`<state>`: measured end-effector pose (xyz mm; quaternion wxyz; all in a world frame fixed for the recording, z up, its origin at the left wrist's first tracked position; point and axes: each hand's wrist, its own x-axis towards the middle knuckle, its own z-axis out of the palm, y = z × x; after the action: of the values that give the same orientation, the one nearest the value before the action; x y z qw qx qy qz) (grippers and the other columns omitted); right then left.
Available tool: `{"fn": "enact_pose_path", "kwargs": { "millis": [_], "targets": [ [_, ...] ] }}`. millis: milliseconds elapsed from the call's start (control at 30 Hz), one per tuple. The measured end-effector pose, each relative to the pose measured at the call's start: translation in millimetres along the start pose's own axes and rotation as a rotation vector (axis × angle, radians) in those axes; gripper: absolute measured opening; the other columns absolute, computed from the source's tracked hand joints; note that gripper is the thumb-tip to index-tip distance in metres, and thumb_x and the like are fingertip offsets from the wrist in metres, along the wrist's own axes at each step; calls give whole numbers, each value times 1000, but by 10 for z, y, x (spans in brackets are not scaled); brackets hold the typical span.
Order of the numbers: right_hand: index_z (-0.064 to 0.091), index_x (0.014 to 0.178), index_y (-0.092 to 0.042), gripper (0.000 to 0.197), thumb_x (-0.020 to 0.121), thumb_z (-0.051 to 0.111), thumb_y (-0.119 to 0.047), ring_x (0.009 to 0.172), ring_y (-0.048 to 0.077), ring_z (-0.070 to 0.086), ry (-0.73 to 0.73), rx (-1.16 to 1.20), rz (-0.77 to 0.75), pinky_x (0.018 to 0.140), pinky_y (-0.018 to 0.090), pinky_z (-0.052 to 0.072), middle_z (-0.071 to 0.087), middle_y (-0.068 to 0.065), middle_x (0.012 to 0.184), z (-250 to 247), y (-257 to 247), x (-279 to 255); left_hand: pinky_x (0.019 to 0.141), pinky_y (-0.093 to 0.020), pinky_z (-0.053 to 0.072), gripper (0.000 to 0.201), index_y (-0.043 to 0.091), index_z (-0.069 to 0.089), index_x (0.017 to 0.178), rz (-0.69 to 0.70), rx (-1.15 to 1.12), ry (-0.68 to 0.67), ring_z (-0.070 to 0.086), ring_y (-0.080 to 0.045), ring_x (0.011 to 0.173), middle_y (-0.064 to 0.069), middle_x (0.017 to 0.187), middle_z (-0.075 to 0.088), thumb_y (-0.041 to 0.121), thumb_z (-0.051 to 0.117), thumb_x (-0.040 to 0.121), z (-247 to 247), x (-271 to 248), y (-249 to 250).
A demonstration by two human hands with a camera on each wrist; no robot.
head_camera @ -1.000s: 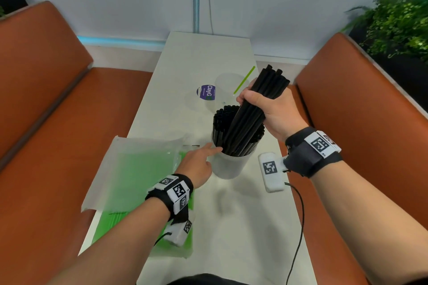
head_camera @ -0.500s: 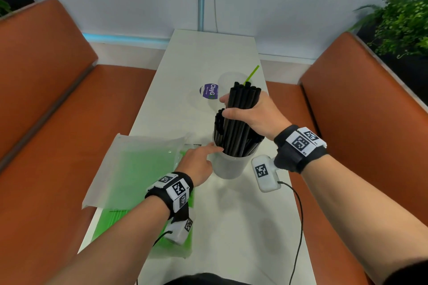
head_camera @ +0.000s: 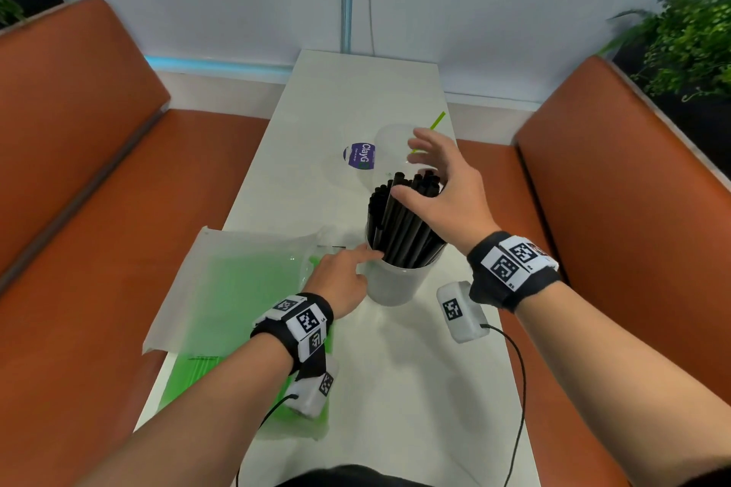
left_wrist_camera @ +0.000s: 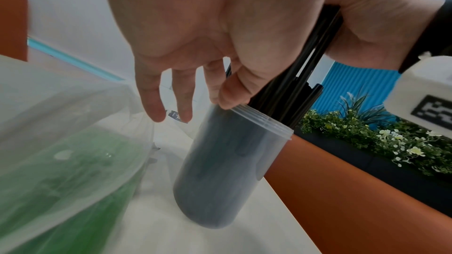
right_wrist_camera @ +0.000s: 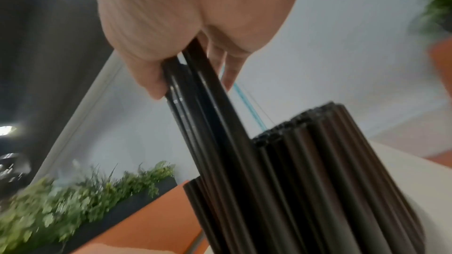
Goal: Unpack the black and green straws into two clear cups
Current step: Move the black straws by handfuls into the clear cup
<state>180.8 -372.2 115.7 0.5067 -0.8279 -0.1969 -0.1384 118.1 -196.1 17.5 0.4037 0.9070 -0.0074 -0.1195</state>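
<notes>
Straws, black (head_camera: 403, 221), stand packed in the near clear cup (head_camera: 395, 283) on the desk (head_camera: 395, 387); light, stiff, slippery, best gripped mid-bundle. Right hand (head_camera: 447, 190) hovers spread, thumb touching them; left hand (head_camera: 340, 281) fingers steady the rim. Far cup (head_camera: 389, 142) holds one green straw (head_camera: 435, 121).

Left wrist: green-straw bag (left_wrist_camera: 61, 161) lies left, crowding the cup.

Right wrist: fingers loose against the straws, gripping none that I can see.

Looks like a café booth: orange padded benches (head_camera: 91, 178) flanking a narrow white table (head_camera: 356, 91), leafy green planters (head_camera: 680, 51) upper right.
</notes>
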Motion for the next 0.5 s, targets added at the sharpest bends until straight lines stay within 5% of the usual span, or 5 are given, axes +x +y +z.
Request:
{"fn": "enact_pose_path", "kwargs": {
  "millis": [167,233,500],
  "targets": [
    [53,135,-17,42,93,59,-18,132,16,45,-161,-456,-370,108,23,34,49,0,144,65,-47,61,94,-14,34,63,41,57,135,-6,13,-3,55,-18,126,13,153,43,1,46,87,3,6,3],
    [55,132,-6,38,96,54,-18,131,28,45,-269,-614,-465,108,35,37,51,10,142,127,-18,39,92,-14,36,63,39,57,135,-3,20,4,57,-18,122,12,151,45,1,46,87,1,2,19],
    [28,151,-11,67,99,26,-54,149,26,12,-513,-987,-305,119,51,10,25,6,159,249,80,-72,86,-30,52,63,40,56,135,-20,58,8,65,-24,97,4,146,53,2,45,85,-22,-27,70]
  ]
}}
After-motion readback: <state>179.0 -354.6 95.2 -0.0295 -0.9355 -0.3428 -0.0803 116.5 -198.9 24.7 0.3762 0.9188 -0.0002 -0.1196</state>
